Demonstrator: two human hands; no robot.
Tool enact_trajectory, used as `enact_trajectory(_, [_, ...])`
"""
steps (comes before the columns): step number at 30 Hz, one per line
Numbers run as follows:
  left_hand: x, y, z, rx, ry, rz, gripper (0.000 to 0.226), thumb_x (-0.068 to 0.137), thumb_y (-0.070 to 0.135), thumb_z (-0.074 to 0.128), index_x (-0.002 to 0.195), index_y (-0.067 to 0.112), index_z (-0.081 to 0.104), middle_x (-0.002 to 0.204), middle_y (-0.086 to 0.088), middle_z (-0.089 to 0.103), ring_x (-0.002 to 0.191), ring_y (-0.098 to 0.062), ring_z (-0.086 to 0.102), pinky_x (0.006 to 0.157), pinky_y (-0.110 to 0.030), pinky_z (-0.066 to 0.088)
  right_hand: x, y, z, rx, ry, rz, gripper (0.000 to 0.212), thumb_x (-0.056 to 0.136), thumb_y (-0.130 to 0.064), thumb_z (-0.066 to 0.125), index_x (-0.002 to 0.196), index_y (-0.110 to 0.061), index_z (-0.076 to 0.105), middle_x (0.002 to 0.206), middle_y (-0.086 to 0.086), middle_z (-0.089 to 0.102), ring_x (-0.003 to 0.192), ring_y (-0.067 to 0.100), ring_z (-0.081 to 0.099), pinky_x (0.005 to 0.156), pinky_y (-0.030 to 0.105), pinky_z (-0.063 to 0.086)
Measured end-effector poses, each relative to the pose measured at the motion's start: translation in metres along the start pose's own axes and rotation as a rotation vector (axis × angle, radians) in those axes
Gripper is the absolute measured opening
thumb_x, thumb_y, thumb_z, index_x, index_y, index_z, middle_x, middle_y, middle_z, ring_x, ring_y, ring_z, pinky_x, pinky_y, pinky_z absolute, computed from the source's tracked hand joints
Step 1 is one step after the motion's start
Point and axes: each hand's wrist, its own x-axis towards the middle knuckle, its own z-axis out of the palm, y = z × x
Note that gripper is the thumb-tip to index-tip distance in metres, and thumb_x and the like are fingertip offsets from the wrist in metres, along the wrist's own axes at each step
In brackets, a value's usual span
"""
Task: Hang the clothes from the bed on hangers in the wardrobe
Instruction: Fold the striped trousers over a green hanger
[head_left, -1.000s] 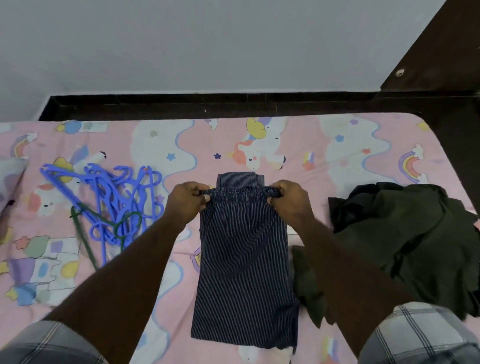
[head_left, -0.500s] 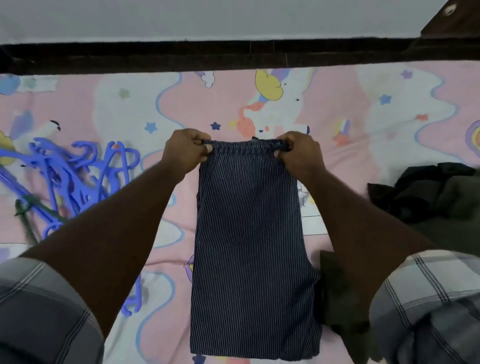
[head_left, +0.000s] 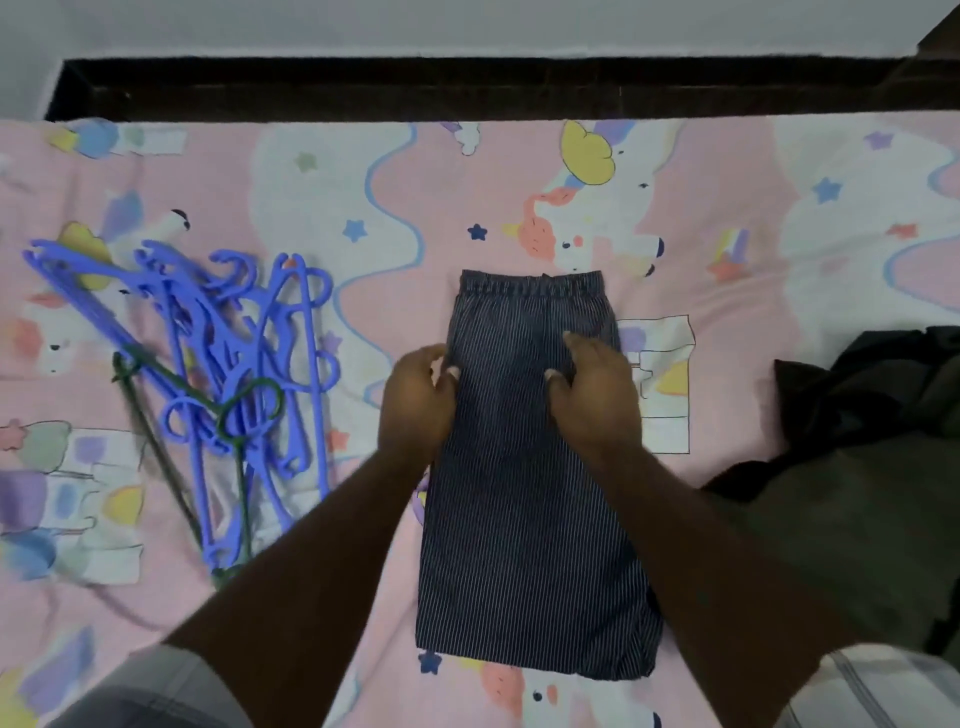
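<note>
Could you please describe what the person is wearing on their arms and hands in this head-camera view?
Both forearms are bare, as are the left hand and right hand: no gloves, rings or watch visible. Short sleeves of a grey-and-white checked shirt show at the bottom corners.

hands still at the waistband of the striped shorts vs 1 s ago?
No. Both the left hand and right hand have come back toward the person, off the waistband, and now lie partway down the striped shorts.
</note>
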Motion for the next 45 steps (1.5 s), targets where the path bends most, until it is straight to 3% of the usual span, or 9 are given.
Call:
enact_trajectory(7, [-0.089, -0.031, -0.041, -0.024, 0.066, -0.193, 0.034, 0.097, 0.018, 0.062, 0.13, 0.012, 0.063, 0.129, -0.007, 0.064, 0.112, -0.024, 0.064, 0.102, -0.033, 0.046, -0.072, -0.061, 0.025, 0.191, -0.207, 0.007, 0.038, 0.096, -0.019, 0.061, 0.132, -0.008, 0.062, 0.13, 0.011, 0.066, 0.119, 0.028, 0.061, 0.105, 0.039, 0.046])
enact_trajectory(11, [-0.127, -0.059, -0.08, -0.031, 0.127, -0.318, 0.03, 0.097, 0.018, 0.062, 0.126, 0.013, 0.066, 0.127, -0.005, 0.066, 0.109, -0.021, 0.065, 0.094, -0.024, 0.043, -0.107, -0.098, 0.044, 0.23, -0.351, 0.021, 0.023, 0.093, -0.012, 0.06, 0.113, -0.008, 0.071, 0.112, 0.012, 0.072, 0.107, 0.03, 0.066, 0.09, 0.032, 0.048])
enact_trajectory(17, [-0.149, -0.108, -0.126, -0.025, 0.169, -0.459, 0.033, 0.097, 0.017, 0.06, 0.129, 0.012, 0.065, 0.13, -0.003, 0.066, 0.118, -0.024, 0.062, 0.094, -0.021, 0.039, -0.152, -0.141, 0.092, 0.277, -0.509, 0.043, 0.028, 0.09, -0.015, 0.066, 0.117, -0.012, 0.072, 0.115, 0.005, 0.073, 0.11, 0.021, 0.067, 0.095, 0.024, 0.045])
enact_trajectory(25, [-0.148, -0.173, -0.175, -0.023, 0.155, -0.485, 0.036, 0.09, 0.003, 0.058, 0.125, 0.003, 0.066, 0.127, -0.014, 0.066, 0.119, -0.032, 0.06, 0.094, -0.024, 0.04, -0.19, -0.194, 0.158, 0.384, -0.555, 0.133, 0.023, 0.085, -0.016, 0.073, 0.107, -0.012, 0.074, 0.105, 0.004, 0.075, 0.104, 0.019, 0.068, 0.097, 0.029, 0.048])
enact_trajectory(29, [-0.146, -0.213, -0.187, -0.128, 0.03, -0.518, 0.033, 0.082, 0.015, 0.058, 0.112, 0.013, 0.07, 0.103, -0.007, 0.073, 0.087, -0.026, 0.067, 0.076, -0.028, 0.047, -0.2, -0.216, 0.197, 0.413, -0.614, 0.216, 0.041, 0.087, -0.019, 0.071, 0.126, -0.01, 0.063, 0.12, 0.004, 0.068, 0.114, 0.018, 0.063, 0.103, 0.034, 0.047])
enact_trajectory(32, [-0.144, -0.232, -0.191, -0.324, -0.036, -0.58, 0.037, 0.071, 0.026, 0.053, 0.103, 0.022, 0.072, 0.079, 0.003, 0.069, 0.065, -0.02, 0.057, 0.068, -0.032, 0.045, -0.206, -0.227, 0.218, 0.387, -0.611, 0.243, 0.023, 0.086, -0.018, 0.069, 0.106, -0.008, 0.063, 0.098, 0.007, 0.069, 0.093, 0.025, 0.065, 0.087, 0.038, 0.051])
enact_trajectory(36, [-0.143, -0.241, -0.205, -0.471, 0.012, -0.707, 0.045, 0.071, 0.02, 0.052, 0.113, 0.02, 0.066, 0.096, -0.009, 0.072, 0.088, -0.028, 0.069, 0.084, -0.044, 0.057, -0.208, -0.234, 0.23, 0.373, -0.517, 0.287, 0.014, 0.082, -0.014, 0.069, 0.092, -0.005, 0.067, 0.083, 0.012, 0.069, 0.081, 0.031, 0.065, 0.073, 0.038, 0.052])
enact_trajectory(40, [-0.14, -0.24, -0.222, -0.551, 0.012, -0.718, 0.026, 0.091, 0.007, 0.054, 0.113, 0.016, 0.064, 0.1, -0.011, 0.072, 0.081, -0.023, 0.067, 0.07, -0.032, 0.05, -0.208, -0.249, 0.23, 0.546, -0.549, 0.39, 0.008, 0.082, -0.004, 0.066, 0.086, -0.011, 0.066, 0.082, 0.016, 0.07, 0.069, 0.027, 0.067, 0.071, 0.051, 0.059])
enact_trajectory(45, [-0.134, -0.229, -0.247, -0.536, 0.13, -0.667, 0.02, 0.094, 0.012, 0.054, 0.108, 0.016, 0.067, 0.098, -0.005, 0.071, 0.076, -0.018, 0.066, 0.069, -0.028, 0.047, -0.207, -0.257, 0.213, 0.669, -0.513, 0.386, 0.009, 0.081, -0.001, 0.061, 0.082, -0.01, 0.064, 0.077, 0.014, 0.068, 0.058, 0.02, 0.064, 0.057, 0.033, 0.049])
